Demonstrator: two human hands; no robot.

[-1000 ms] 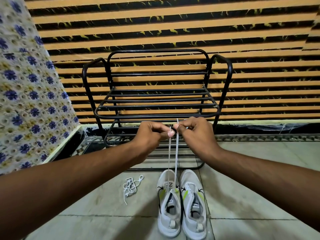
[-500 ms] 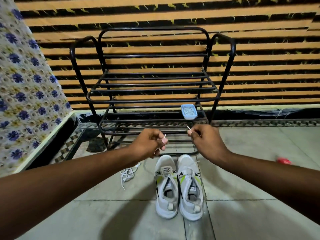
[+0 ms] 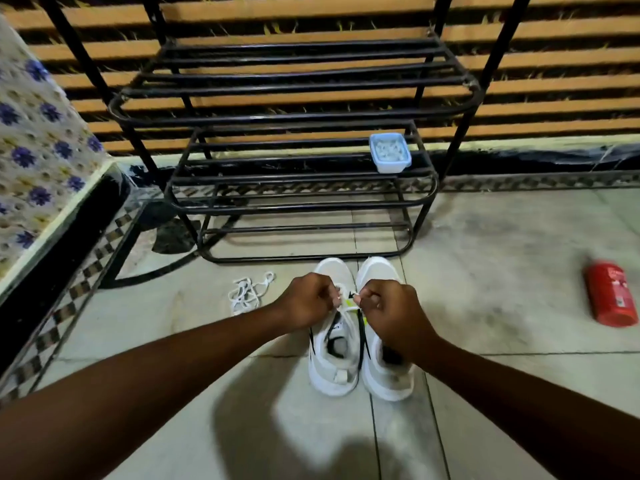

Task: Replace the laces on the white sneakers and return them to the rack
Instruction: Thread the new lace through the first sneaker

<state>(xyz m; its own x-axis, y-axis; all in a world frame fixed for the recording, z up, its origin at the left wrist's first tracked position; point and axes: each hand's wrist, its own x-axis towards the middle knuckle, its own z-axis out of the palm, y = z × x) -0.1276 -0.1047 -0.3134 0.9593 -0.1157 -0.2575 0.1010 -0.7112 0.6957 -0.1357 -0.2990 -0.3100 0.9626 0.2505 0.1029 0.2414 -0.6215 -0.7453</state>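
Observation:
Two white sneakers stand side by side on the tiled floor, toes toward the rack: the left sneaker (image 3: 334,362) and the right sneaker (image 3: 388,379). My left hand (image 3: 306,301) and my right hand (image 3: 391,310) hover over the left sneaker's lace area, fingers curled, each pinching an end of the white lace (image 3: 346,301). My right hand covers the front of the right sneaker. A loose white lace (image 3: 247,294) lies in a heap on the floor left of the shoes. The black metal shoe rack (image 3: 298,188) stands just beyond the sneakers.
A small blue container (image 3: 389,156) sits on the rack's middle shelf at right. A red can (image 3: 611,296) lies on the floor at far right. A flower-patterned cloth (image 3: 38,157) covers a raised surface at left. A striped wall runs behind the rack.
Both hands have dropped from in front of the rack down to the left sneaker, drawing the lace down. The view has tilted downward and moved closer to the shoes.

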